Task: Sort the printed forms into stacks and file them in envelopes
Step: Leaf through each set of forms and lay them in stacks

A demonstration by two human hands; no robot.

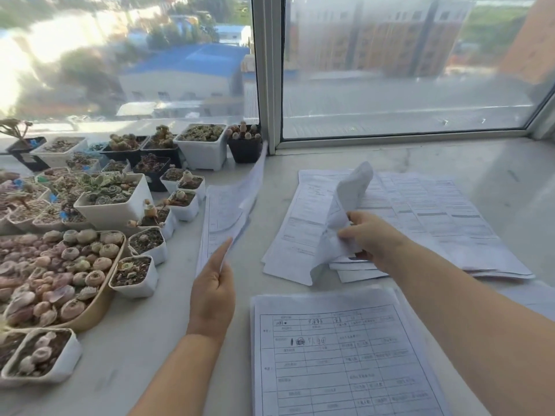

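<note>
My left hand (212,291) fingers pinch curling form (237,202), long axis toward window. Right hand (371,240) fingers grip crumpled sheet (345,211) over far stack (426,217) on bench (144,340). Near stack (336,355): print unreadable.

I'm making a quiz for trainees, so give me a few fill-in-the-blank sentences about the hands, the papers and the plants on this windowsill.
1. The left hand holds a sheet next to the small ____ of succulents.
2. The right hand grips a ____ sheet above the far stack.
3. The stack nearest the person shows a printed ____ with some handwriting.
4. Behind the papers is a ____ looking out on buildings.

Missing words: pots; crumpled; table; window
</note>
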